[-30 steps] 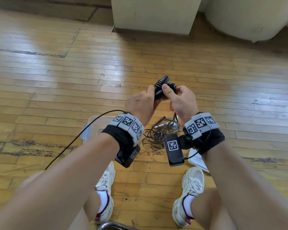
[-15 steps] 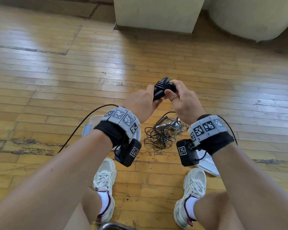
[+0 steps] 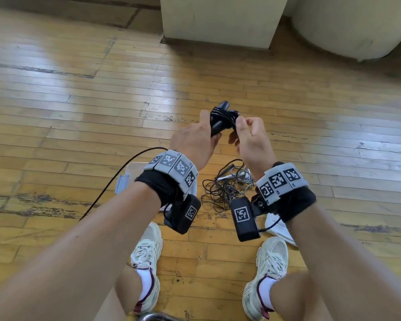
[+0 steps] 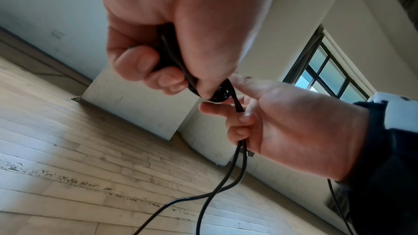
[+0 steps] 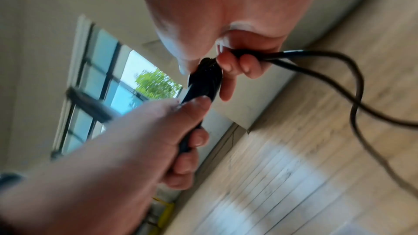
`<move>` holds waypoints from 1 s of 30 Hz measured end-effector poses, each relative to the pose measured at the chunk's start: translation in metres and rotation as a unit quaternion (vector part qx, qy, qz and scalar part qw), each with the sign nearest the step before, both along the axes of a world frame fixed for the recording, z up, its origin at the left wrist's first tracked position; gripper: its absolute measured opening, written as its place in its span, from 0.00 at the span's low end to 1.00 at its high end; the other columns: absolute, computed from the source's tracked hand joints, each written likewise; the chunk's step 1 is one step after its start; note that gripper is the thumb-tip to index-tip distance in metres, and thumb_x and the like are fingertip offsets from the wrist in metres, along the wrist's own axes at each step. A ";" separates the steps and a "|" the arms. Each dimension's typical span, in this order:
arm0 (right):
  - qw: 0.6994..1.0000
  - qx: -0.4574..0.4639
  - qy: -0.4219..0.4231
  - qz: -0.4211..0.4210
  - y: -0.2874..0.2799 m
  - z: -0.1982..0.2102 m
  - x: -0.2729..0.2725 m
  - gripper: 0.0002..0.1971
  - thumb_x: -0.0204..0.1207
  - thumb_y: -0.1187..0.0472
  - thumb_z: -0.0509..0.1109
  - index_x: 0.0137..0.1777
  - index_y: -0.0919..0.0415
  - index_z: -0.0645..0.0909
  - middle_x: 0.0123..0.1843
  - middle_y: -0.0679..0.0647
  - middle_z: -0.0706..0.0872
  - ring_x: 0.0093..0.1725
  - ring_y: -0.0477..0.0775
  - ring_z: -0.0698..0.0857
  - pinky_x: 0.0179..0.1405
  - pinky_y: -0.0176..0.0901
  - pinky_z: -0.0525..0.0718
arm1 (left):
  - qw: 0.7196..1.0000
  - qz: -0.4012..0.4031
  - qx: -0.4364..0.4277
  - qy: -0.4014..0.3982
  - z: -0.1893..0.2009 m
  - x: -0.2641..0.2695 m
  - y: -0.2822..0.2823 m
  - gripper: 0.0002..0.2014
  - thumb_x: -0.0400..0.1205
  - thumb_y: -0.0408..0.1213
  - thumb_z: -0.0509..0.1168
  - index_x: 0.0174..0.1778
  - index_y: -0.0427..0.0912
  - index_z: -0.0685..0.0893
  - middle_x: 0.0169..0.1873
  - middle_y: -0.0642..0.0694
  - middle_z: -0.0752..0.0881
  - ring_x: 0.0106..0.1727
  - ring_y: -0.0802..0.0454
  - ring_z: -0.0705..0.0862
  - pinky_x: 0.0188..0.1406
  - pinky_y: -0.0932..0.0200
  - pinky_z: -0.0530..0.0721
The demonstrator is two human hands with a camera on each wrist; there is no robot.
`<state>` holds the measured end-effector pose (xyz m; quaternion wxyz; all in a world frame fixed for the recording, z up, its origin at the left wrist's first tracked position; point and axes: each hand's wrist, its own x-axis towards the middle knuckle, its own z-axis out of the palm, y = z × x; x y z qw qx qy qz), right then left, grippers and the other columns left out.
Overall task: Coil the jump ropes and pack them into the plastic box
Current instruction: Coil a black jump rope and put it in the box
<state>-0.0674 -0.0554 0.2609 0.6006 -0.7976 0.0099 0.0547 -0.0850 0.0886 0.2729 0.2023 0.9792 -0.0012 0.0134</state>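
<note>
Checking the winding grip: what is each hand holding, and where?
Left hand grips the black jump rope handles; right hand pinches its cord beside them.

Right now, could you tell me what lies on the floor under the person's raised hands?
A tangled pile of ropes lies there, with a clear plastic box on the left wrist's side. The left forearm covers most of the box, so its contents cannot be seen.

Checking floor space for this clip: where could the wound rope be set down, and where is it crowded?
Bare floor lies left of the box and beyond the hands to the pillar. Crowded: between box, rope tangle, white object and shoes.
</note>
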 end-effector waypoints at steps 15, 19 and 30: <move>0.984 0.082 0.089 0.129 -0.018 0.019 0.002 0.03 0.83 0.64 0.71 0.49 0.62 0.81 0.36 0.54 0.87 0.39 0.53 0.81 0.41 0.43 0.80 | 0.997 0.017 -0.071 0.040 0.003 -0.001 0.006 0.14 0.88 0.49 0.62 0.63 0.45 0.70 0.42 0.49 0.83 0.39 0.44 0.83 0.37 0.51 0.82; 0.983 0.011 0.102 0.151 -0.018 0.016 0.004 0.06 0.86 0.59 0.67 0.53 0.62 0.81 0.41 0.53 0.92 0.43 0.51 0.87 0.51 0.49 0.85 | 0.998 -0.001 0.057 -0.010 0.001 -0.001 0.004 0.15 0.89 0.50 0.58 0.64 0.44 0.68 0.39 0.49 0.81 0.36 0.43 0.82 0.35 0.52 0.79; 0.955 -0.237 -0.139 0.115 -0.020 0.009 0.007 0.07 0.87 0.57 0.66 0.60 0.57 0.81 0.39 0.42 0.81 0.34 0.41 0.78 0.34 0.32 0.73 | 0.994 0.011 0.101 0.032 0.000 0.003 0.010 0.16 0.89 0.49 0.58 0.67 0.44 0.66 0.40 0.46 0.80 0.37 0.41 0.79 0.35 0.51 0.74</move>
